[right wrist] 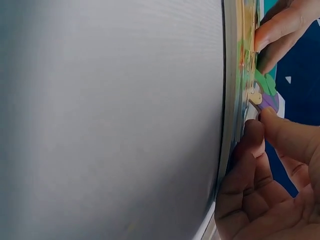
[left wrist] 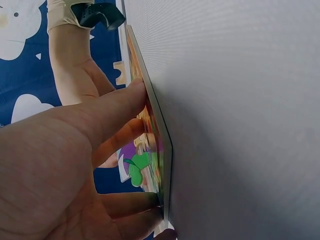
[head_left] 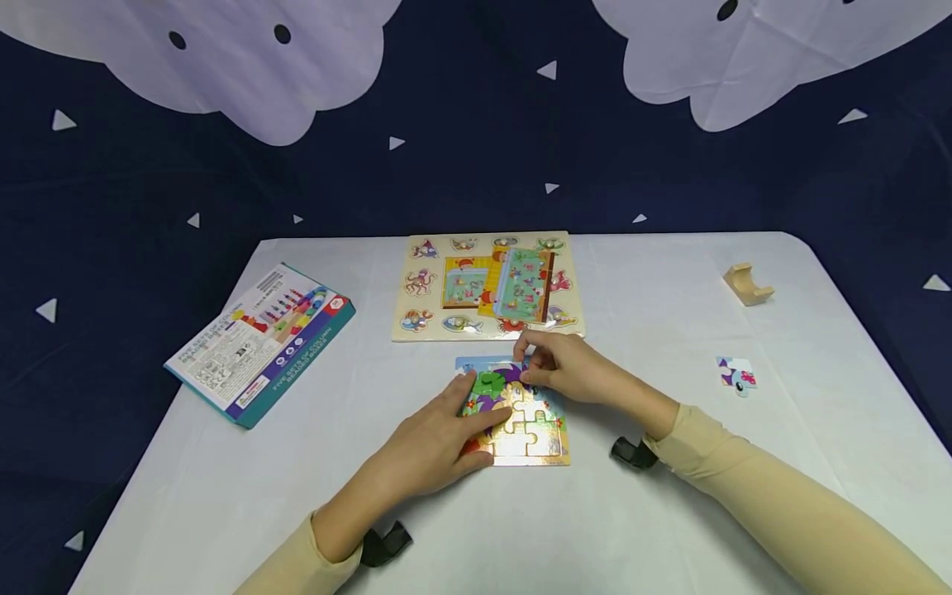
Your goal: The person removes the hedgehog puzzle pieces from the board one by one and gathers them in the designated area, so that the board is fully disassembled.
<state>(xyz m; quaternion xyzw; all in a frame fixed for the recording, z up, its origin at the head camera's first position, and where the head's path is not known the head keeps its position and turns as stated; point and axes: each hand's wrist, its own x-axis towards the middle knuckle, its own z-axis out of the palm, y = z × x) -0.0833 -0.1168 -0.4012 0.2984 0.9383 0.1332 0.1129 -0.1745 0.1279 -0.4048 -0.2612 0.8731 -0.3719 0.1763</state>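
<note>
A small jigsaw puzzle board [head_left: 526, 453] with a bright picture and a glossy lower part lies on the white table. My left hand [head_left: 424, 446] rests over its left side, fingers spread and fairly straight, some touching the surface and edge. At the top of the board, my right hand [head_left: 571, 368] pinches a purple-and-green puzzle piece [right wrist: 270, 101] between thumb and index finger. The right wrist view shows this piece tilted up from the board. Part of it is hidden by the fingertips. Off to the right lies a loose puzzle piece [head_left: 736, 374] with blue, purple and pink on it.
Behind the puzzle lies a wooden sea-animal board [head_left: 405, 310], with two printed cards [head_left: 524, 285] overlapping on top. A teal-edged box [head_left: 260, 343] sits at the left. At the back right is a small curved wooden block [head_left: 747, 285]. A dark cloth backdrop [head_left: 476, 182] hangs behind.
</note>
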